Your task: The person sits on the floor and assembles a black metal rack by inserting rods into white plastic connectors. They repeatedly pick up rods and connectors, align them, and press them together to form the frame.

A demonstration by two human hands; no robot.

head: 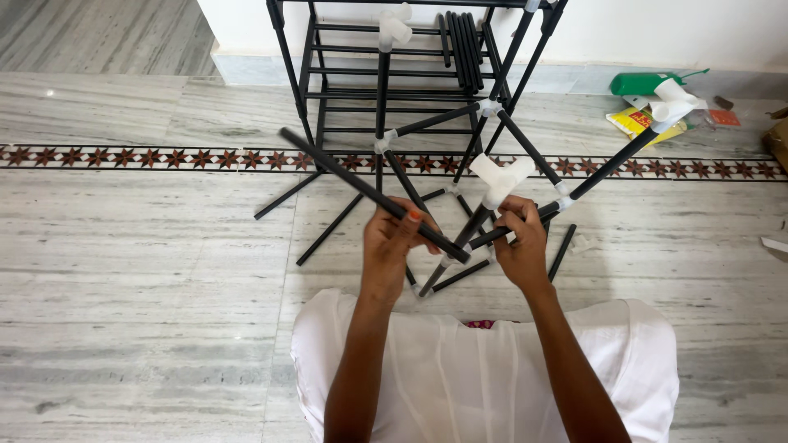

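The left hand [392,238] is closing its fingers around a long black rod [373,195], a plain matte tube that is slanting from the upper left down to the lower right, its lower end crossing in front of the other hand's work, held up in the air above the person's lap. The right hand [519,238] is pinching narrowly around a second black tube [525,221] just below a white plastic connector [499,179], a chunky three-pronged joint that is sitting at the top of a half-built frame of rods and joints [460,156]. That frame is spreading out between the hands and the floor, its rods meeting at small white joints, and one long arm of it is reaching up to the right and ending in another white connector [675,102]. Behind it a black tube rack [394,74] is standing against the white wall, with a bundle of spare rods [464,45] leaning inside it and one more white connector [394,29] near its top. Loose rods are lying on the grey marble floor [123,246]; I am counting about four, among them a short one [562,250] just beside the right wrist. Three large white connectors are showing in all. At the far right a green bottle-like thing [644,82] and a yellow packet [632,123] are lying near the wall. The held rod is partly blocking the view of the frame's lower joints.
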